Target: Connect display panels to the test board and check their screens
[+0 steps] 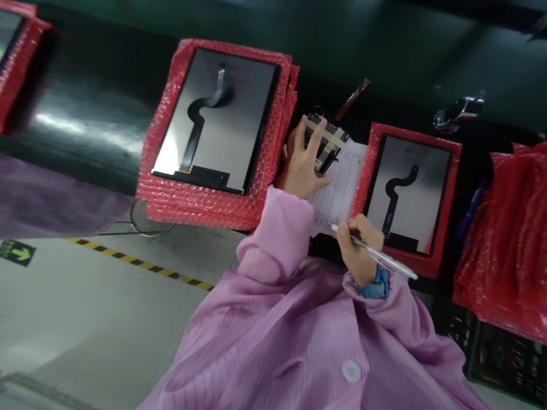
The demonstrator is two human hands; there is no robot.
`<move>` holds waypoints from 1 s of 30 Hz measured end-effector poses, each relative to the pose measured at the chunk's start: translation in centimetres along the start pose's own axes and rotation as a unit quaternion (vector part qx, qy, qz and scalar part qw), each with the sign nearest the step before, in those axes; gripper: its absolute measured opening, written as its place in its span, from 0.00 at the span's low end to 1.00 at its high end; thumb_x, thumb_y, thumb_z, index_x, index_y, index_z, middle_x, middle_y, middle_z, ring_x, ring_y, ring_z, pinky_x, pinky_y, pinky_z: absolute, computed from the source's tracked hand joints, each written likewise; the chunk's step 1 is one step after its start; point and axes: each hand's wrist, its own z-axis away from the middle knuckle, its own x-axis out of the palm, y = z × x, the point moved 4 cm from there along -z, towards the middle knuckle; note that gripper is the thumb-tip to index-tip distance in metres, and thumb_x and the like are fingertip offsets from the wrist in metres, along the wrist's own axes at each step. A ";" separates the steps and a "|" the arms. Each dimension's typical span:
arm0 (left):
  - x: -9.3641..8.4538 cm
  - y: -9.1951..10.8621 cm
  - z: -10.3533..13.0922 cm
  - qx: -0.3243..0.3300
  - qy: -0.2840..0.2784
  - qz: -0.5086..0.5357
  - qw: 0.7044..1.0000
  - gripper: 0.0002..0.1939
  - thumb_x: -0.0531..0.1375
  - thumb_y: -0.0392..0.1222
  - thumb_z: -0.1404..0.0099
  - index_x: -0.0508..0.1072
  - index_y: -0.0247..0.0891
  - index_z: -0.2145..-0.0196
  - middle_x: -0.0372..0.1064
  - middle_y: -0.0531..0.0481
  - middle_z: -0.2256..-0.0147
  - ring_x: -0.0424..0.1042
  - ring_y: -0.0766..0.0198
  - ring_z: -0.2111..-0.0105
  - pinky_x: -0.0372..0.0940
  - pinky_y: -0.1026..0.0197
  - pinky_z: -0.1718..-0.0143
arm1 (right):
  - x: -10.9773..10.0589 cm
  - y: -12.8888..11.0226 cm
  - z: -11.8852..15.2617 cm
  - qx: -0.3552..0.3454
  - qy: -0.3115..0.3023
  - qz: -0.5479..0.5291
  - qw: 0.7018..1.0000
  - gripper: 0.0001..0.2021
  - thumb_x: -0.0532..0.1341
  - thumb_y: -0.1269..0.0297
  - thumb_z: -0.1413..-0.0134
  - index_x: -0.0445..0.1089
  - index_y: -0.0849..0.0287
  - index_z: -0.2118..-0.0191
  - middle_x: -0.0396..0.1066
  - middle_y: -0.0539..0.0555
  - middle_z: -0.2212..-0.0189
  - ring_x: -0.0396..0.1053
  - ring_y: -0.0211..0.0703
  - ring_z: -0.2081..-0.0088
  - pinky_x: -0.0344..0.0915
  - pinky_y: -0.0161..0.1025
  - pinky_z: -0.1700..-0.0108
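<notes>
My left hand (301, 162) lies with fingers spread over the left side of a small black electronic module (329, 142) with strips of pale tape. Its thumb rests near the module's lower edge. Partly beneath the module is a printed paper form (339, 185) with a ruled grid. My right hand (361, 247) is closed around a white pen (391, 263), whose tip end is at the lower part of the form. To the right of the form, a display panel (410, 193) with a curved black flex cable lies on red bubble wrap.
A larger display panel (239, 125) tops a stack of red bubble-wrap sheets (171, 199) on the left. Red bubble-wrap bags (508, 239) and a blue pen (472, 210) are at right. Behind are a brown flex strip (352, 98) and a wristwatch (461, 111).
</notes>
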 end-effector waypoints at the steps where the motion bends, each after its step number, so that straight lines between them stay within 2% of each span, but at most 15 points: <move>1: 0.0 0.0 0.0 -0.002 0.000 0.001 1.000 0.46 0.71 0.52 0.41 0.55 0.54 0.31 0.39 0.46 0.25 0.37 0.41 0.25 0.35 0.34 0.27 | -0.5 0.2 0.2 0.012 0.020 0.002 1.000 0.15 0.61 0.63 0.40 0.58 0.55 0.76 0.59 0.42 0.83 0.57 0.31 0.82 0.57 0.31 0.77; 4: -0.1 0.1 0.1 -0.007 -0.005 0.006 1.000 0.44 0.70 0.53 0.39 0.55 0.54 0.31 0.38 0.47 0.25 0.36 0.41 0.25 0.36 0.33 0.27 | -1.3 0.8 0.6 0.030 0.045 0.014 0.998 0.14 0.63 0.63 0.42 0.60 0.55 0.75 0.60 0.42 0.83 0.58 0.31 0.82 0.58 0.31 0.77; 7: -0.3 0.2 0.1 -0.012 -0.009 0.010 1.000 0.44 0.70 0.53 0.39 0.55 0.53 0.31 0.38 0.47 0.25 0.36 0.41 0.25 0.36 0.34 0.26 | -1.0 0.9 0.5 0.010 0.023 0.030 0.999 0.17 0.62 0.64 0.42 0.56 0.55 0.79 0.56 0.42 0.85 0.54 0.30 0.83 0.55 0.32 0.78; 10: -0.4 0.2 0.1 -0.005 -0.017 -0.005 1.000 0.49 0.73 0.52 0.43 0.54 0.52 0.31 0.38 0.45 0.25 0.37 0.40 0.25 0.37 0.35 0.26 | -0.6 0.7 0.3 -0.005 0.012 0.037 0.999 0.18 0.61 0.64 0.42 0.54 0.55 0.80 0.54 0.42 0.85 0.52 0.30 0.83 0.53 0.32 0.78; 23: -0.2 -0.1 0.1 -0.007 -0.020 0.008 1.000 0.48 0.73 0.49 0.42 0.54 0.53 0.31 0.37 0.46 0.25 0.34 0.40 0.25 0.33 0.35 0.26 | -0.3 0.7 0.3 -0.018 -0.001 0.042 0.999 0.19 0.60 0.66 0.42 0.53 0.56 0.80 0.51 0.41 0.86 0.51 0.29 0.83 0.51 0.32 0.77; 26: -0.5 0.5 0.0 -0.023 -0.020 0.004 1.000 0.47 0.73 0.47 0.43 0.56 0.53 0.32 0.38 0.47 0.25 0.35 0.41 0.25 0.35 0.35 0.26 | -0.8 0.6 0.4 -0.010 0.014 0.036 0.999 0.19 0.61 0.64 0.41 0.55 0.56 0.80 0.56 0.42 0.86 0.54 0.30 0.83 0.54 0.32 0.77; 30: -1.0 1.7 -0.1 -0.049 -0.040 -0.048 0.997 0.54 0.74 0.35 0.50 0.55 0.46 0.31 0.37 0.40 0.25 0.39 0.42 0.26 0.42 0.36 0.26 | -2.2 1.1 1.0 0.025 0.058 0.030 0.998 0.17 0.62 0.62 0.41 0.60 0.55 0.79 0.66 0.45 0.83 0.60 0.32 0.83 0.59 0.32 0.77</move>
